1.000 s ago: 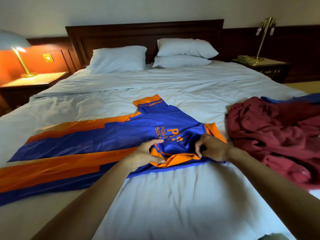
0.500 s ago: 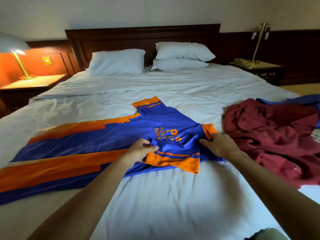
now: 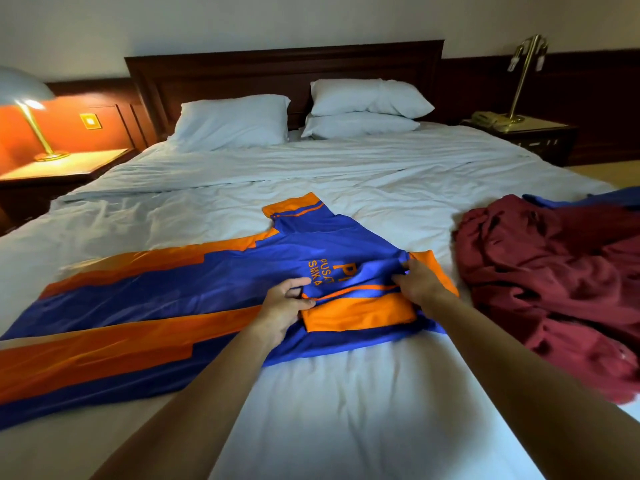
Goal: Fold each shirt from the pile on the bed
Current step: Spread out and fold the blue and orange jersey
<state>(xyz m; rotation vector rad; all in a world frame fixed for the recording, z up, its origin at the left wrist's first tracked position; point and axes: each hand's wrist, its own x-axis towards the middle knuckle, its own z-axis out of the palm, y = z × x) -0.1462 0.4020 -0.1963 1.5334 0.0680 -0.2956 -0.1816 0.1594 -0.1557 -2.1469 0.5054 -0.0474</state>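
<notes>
A blue and orange shirt (image 3: 166, 292) lies spread across the white bed (image 3: 346, 393), its body stretching to the left. Its near sleeve, with an orange cuff (image 3: 360, 315), is folded onto the shirt's back over the orange lettering. My left hand (image 3: 282, 306) pinches the left end of that folded sleeve. My right hand (image 3: 420, 287) grips the fabric at the sleeve's right end, by the shoulder. A crumpled pile of maroon shirts (image 3: 561, 285) lies on the bed to the right, with a blue garment (image 3: 595, 199) behind it.
Three white pillows (image 3: 235, 121) lean against the dark headboard (image 3: 284, 71). A lit lamp (image 3: 24, 98) stands on the left nightstand. A brass lamp (image 3: 523, 74) and a telephone (image 3: 488, 117) sit on the right nightstand.
The near sleeve has been turned over and laid flat onto the shirt's back. Both hands have shifted slightly up and outward along it.
</notes>
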